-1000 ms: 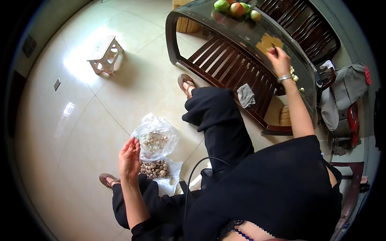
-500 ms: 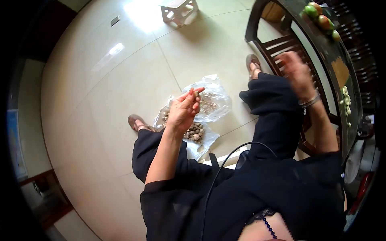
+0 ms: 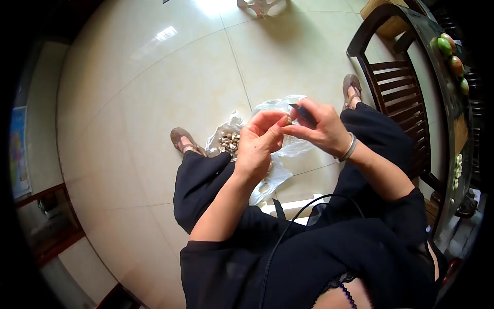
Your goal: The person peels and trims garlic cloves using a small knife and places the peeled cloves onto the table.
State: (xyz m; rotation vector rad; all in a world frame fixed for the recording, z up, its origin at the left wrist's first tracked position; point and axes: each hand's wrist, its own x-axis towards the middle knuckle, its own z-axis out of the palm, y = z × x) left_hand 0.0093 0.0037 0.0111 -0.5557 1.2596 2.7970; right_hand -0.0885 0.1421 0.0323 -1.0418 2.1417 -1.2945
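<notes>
My left hand [image 3: 259, 141] pinches a small brown piece [image 3: 287, 122] between thumb and fingers; it looks like a dried mushroom. Close against it, my right hand [image 3: 324, 126] is closed around a small dark tool [image 3: 304, 114] with a narrow flat end; its exact kind is unclear. The right fingertips meet the brown piece. Below my hands, several brown and whitish mushrooms [image 3: 228, 142] lie on a white plastic bag [image 3: 278, 175]. A second clear plastic bag [image 3: 296, 146] spreads behind my right hand, which hides most of it.
A dark wooden chair [image 3: 393, 77] stands at the right beside a table [image 3: 465, 116] with green and reddish fruits [image 3: 455, 64] and pale pods or beans [image 3: 457, 172]. A white stool [image 3: 262, 6] is at the far edge. My feet straddle the bags on the tiled floor [image 3: 139, 134].
My right hand has come in from the right beside the chair to meet my left hand, and the dark tool now shows in it. The view has shifted, so the surroundings sit differently.
</notes>
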